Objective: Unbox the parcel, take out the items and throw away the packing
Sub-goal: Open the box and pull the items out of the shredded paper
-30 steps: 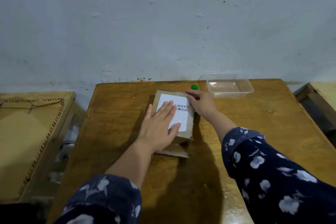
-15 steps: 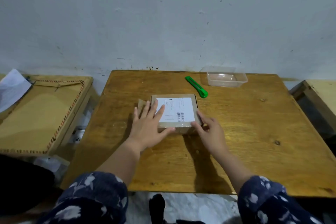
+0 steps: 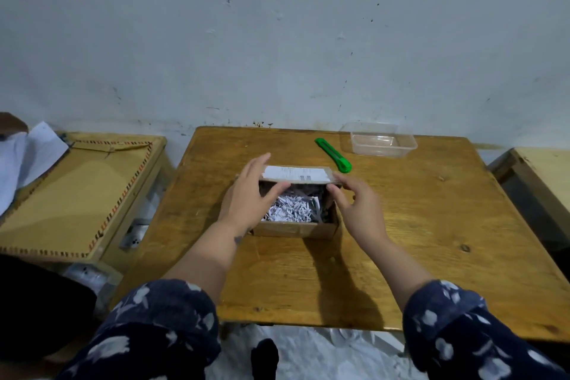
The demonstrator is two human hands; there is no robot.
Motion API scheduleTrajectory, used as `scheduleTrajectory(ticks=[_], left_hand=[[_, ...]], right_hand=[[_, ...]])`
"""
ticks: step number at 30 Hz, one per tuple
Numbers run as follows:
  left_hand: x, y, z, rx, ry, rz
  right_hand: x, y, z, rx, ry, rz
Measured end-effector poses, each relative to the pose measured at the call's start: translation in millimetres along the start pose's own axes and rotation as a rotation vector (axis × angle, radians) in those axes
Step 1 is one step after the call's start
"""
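The parcel (image 3: 295, 210) sits near the middle of my desk (image 3: 416, 241), a small cardboard box with its lid (image 3: 297, 175) tilted up towards the far side, label facing up. Inside I see shredded white paper (image 3: 290, 210) filling the box. The box's near wall faces me, and there's a broad bare stretch of wood between it and the desk's near edge. To the right of the box the desk top is bare all the way to its right edge; to the left there's a narrower strip before the left edge.

My left hand (image 3: 246, 197) is on the left side of the box, fingers spread and loosely curled, thumb reaching across under the lid's front edge, fingertips up at the lid's left corner. My right hand (image 3: 359, 207) is at the right side, fingers half open, index finger touching the lid's right corner, palm just beside the box's right wall. Both are propping the lid more than gripping it. Both forearms come in from the near edge, angled inward towards the box, wrists raised above the wood, dark flowered sleeves (image 3: 456, 327) pushed back.

Beyond the box, a green cutter (image 3: 333, 154) lies diagonally, just apart from the lid's right corner. Further back right, a clear plastic tub (image 3: 382, 143) stands near the far edge against the wall (image 3: 277, 40). A lower stand (image 3: 77, 194) sits left of the desk, with a gap between them.
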State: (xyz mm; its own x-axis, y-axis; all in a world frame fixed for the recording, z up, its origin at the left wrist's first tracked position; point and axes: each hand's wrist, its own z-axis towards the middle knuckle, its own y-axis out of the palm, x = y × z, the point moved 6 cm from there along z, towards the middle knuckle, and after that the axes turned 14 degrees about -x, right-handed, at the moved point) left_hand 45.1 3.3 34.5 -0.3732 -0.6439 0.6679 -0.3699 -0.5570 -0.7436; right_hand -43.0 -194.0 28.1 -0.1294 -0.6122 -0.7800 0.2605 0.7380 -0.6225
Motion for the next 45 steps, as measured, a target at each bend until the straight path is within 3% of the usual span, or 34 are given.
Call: scheduleTrajectory(ticks=[6, 23, 28, 33, 37, 41, 45], left_hand=[[9.8, -22.7, 35.5, 0.136, 0.035, -0.136], [-35.5, -13.1, 146.4, -0.074, -0.139, 0.468], [-13.7, -30.4, 150.1, 0.035, 0.028, 0.433], [8.8, -28.8, 139.3, -0.05, 0.228, 0.327], [4.4, -7.7, 123.1, -0.296, 0.139, 0.288], [-12.0, 21.6, 96.4, -0.571, 0.047, 0.204], [-37.9, 43.5, 72.8, -0.772, -0.059, 0.26]], right_hand=[[-28.5, -14.9, 51.1, 0.095, 0.026, 0.063], [5.6, 12.6, 149.2, -0.053, 0.242, -0.015], [9.8, -0.7, 161.7, -0.057, 0.22, 0.032], [-12.2, -6.0, 153.7, -0.055, 0.066, -0.224], [-30.3, 18.3, 125.7, -0.313, -0.024, -0.333], [-27.4, 48.0, 90.4, -0.709, 0.072, -0.348], [-6.6, 65.8, 66.4, -0.912, 0.22, -0.482]])
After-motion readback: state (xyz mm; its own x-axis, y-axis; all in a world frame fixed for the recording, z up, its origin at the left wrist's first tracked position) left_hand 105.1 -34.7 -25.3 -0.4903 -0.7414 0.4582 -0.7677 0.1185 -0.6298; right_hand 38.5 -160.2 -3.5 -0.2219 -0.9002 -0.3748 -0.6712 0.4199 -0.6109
